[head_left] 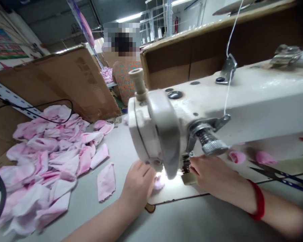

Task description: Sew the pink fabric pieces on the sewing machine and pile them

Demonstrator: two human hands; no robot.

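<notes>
Small pink cloth scrap (159,181) under sewing machine head (164,134), just beside left hand (138,183), fingers curled narrow against it (grip unclear). Right hand (212,173) flat, fingers near presser foot (188,178), holding nothing visible. Scissors (277,174) right of machine. Left of machine, pink cloth pile (45,158) on table (86,208), against cardboard box (65,84).

Fabric scraps (44,144) are mottled pale and darker pink.
</notes>
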